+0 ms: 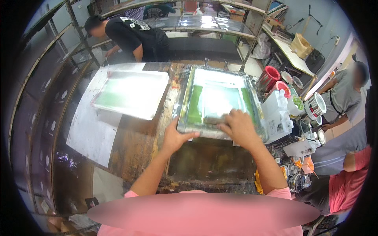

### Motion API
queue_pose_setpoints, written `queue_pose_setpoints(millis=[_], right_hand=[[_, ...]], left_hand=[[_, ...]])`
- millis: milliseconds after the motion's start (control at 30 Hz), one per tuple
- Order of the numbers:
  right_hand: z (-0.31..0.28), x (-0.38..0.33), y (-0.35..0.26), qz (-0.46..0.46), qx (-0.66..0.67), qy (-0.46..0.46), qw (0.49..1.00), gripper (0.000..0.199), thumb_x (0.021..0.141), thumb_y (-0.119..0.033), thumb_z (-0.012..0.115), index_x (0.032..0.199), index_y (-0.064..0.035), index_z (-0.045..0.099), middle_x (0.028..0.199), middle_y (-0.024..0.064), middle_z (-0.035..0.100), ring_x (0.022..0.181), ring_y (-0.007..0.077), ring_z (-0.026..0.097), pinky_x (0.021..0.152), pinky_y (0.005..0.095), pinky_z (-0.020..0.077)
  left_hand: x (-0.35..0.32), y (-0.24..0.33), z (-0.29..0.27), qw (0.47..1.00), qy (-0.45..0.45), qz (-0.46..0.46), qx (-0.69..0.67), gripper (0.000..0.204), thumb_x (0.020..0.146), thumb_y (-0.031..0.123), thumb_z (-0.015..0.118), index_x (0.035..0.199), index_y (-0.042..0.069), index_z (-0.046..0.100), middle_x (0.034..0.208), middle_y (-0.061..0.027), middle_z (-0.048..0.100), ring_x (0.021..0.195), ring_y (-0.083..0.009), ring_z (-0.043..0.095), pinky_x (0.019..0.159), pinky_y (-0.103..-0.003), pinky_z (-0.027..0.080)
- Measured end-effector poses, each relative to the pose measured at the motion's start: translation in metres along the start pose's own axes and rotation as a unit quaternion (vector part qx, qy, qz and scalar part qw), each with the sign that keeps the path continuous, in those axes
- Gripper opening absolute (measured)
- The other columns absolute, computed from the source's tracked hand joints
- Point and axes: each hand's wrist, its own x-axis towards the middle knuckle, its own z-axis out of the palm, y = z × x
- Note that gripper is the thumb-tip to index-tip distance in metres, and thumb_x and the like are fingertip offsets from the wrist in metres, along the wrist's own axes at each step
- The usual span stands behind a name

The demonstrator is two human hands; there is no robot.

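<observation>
room: print workshop, metal shelving round the walls, other people at work behind and to the right of the screen frame (219, 103)
worktop (138, 141): dark, stained wood, paint-smeared; carries the screen frame at centre
second frame (132, 93): left of the screen frame, tilted up, green mesh, on white sheets
pots and tins (311, 106): right of the screen frame, crowded, red bucket behind them
screen frame: aluminium, green mesh with pale centre, long axis running away from the person, near edge toward the body
squeegee (214, 119): on the mesh at the near end of the screen frame, lies crosswise, blurred
right hand (240, 126): on top of the near right of the screen frame, fingers curled over the squeegee, gripping it; nearer hand to it
left hand (175, 137): at the near left corner of the screen frame, thumb hooked over the edge, holding the frame
</observation>
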Motion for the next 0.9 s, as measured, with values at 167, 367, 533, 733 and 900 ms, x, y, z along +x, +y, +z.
queue_pose_setpoints(millis=[167,367,533,733,900], right_hand=[[0.034,-0.025,-0.007,0.02,0.135,-0.051,0.989,0.037,0.096,-0.045,0.069,0.102,-0.0091,0.074,0.095,0.0132,0.068,0.091,0.0353,0.065,0.078,0.0487,0.0499],[0.078,-0.049,-0.013,0.026,0.079,-0.039,0.996,0.037,0.093,-0.045,0.072,0.11,-0.0114,0.072,0.097,0.0102,0.067,0.091,0.0327,0.066,0.076,0.0457,0.0552],[0.096,-0.025,0.001,-0.005,0.041,0.01,0.999,0.035,0.091,-0.043,0.074,0.109,-0.012,0.071,0.097,0.0085,0.066,0.091,0.0298,0.066,0.073,0.043,0.0572],[0.127,0.08,0.071,0.001,0.01,0.067,0.998,0.036,0.091,-0.047,0.072,0.1,-0.0124,0.072,0.095,0.0079,0.067,0.09,0.0298,0.067,0.069,0.0463,0.0584],[0.114,0.15,0.125,0.004,0.049,-0.044,0.998,0.045,0.095,-0.056,0.068,0.105,-0.0126,0.075,0.1,0.0132,0.073,0.098,0.0343,0.07,0.079,0.0489,0.0569]], left_hand=[[-0.02,-0.043,0.001,0.919,0.126,0.081,0.365,0.101,0.054,0.066,0.095,0.134,0.009,0.07,0.113,-0.0078,0.064,0.113,-0.0258,0.057,0.105,-0.044,0.033],[-0.019,-0.056,0.01,0.901,0.118,0.121,0.399,0.099,0.051,0.067,0.093,0.131,0.012,0.073,0.102,-0.0049,0.059,0.102,-0.0249,0.055,0.096,-0.043,0.032],[-0.022,-0.058,0.007,0.904,0.108,0.124,0.394,0.1,0.05,0.064,0.094,0.131,0.01,0.072,0.1,-0.004,0.06,0.101,-0.0234,0.055,0.096,-0.042,0.032],[-0.02,-0.058,0.007,0.907,0.107,0.128,0.388,0.103,0.049,0.064,0.094,0.132,0.008,0.071,0.1,-0.0047,0.059,0.102,-0.0249,0.054,0.098,-0.042,0.032],[-0.016,-0.054,0.006,0.906,0.122,0.136,0.381,0.107,0.049,0.067,0.092,0.135,0.008,0.07,0.102,-0.0057,0.06,0.103,-0.0257,0.054,0.098,-0.043,0.033]])
